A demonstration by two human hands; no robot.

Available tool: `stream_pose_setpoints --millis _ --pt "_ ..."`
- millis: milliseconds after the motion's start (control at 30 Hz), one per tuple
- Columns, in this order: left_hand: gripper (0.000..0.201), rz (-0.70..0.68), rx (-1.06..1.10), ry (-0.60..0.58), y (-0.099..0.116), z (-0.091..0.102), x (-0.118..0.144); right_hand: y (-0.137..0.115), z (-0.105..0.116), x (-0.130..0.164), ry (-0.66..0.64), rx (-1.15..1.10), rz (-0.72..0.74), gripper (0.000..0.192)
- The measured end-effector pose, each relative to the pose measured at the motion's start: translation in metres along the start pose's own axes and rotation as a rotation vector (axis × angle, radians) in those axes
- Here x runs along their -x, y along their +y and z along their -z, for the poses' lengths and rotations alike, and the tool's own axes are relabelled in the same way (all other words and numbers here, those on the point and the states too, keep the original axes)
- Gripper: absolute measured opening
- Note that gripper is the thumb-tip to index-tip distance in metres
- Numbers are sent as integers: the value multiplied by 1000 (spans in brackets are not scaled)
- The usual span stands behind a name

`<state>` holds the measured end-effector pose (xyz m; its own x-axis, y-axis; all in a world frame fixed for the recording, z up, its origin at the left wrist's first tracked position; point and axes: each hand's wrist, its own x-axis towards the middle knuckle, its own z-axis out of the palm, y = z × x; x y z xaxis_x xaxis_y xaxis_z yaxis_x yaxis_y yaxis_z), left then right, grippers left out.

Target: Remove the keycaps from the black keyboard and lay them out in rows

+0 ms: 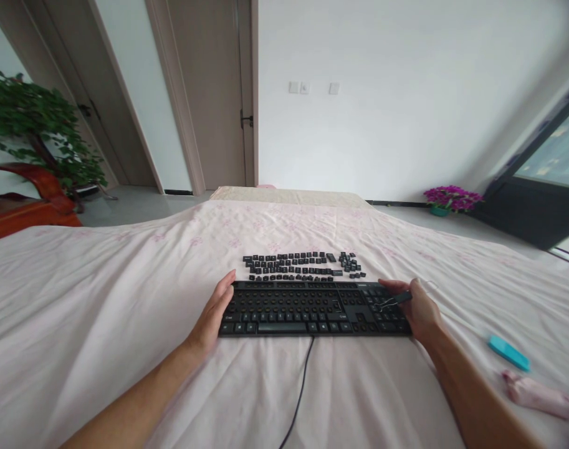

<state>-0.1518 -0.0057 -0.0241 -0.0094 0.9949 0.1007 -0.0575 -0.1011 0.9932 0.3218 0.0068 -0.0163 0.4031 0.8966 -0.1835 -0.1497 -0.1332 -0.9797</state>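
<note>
A black keyboard (pixel 284 305) lies on the pink floral cloth, many of its upper keycaps gone and the bare switches showing. My left hand (pixel 214 312) grips its left end, fingers along the side edge. At the right end, my right hand (pixel 422 308) is closed around the dark handle of a wire keycap puller (pixel 392 302), whose wire loops reach over the number pad. The same hand also rests against the keyboard's right edge. Behind the keyboard, loose black keycaps (pixel 293 263) lie in several rows, with a smaller group at their right.
A cable (pixel 303 386) runs from the keyboard toward me. To the right lie a blue flat object (pixel 509 353) and a crumpled pink cloth (pixel 541 394). The bedspread-like pink cloth (pixel 148 280) has folds. Beyond it are a white wall, doors and potted plants.
</note>
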Motion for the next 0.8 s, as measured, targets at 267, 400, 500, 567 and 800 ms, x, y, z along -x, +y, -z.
stream_pose_setpoints --millis 267,400,500,567,800 --pt "51 29 -91 -64 12 24 -9 -38 -23 28 190 184 324 54" --pt "45 -25 -270 -58 21 34 -9 -51 -83 61 -111 213 348 47" --pt "36 -74 -339 -148 23 36 -6 -54 -136 88 -350 230 359 41" --pt "33 -81 -362 -183 23 37 -5 -55 -170 103 -512 235 347 38" --pt "35 -22 -365 -344 27 55 -11 -45 -259 125 -758 245 334 48"
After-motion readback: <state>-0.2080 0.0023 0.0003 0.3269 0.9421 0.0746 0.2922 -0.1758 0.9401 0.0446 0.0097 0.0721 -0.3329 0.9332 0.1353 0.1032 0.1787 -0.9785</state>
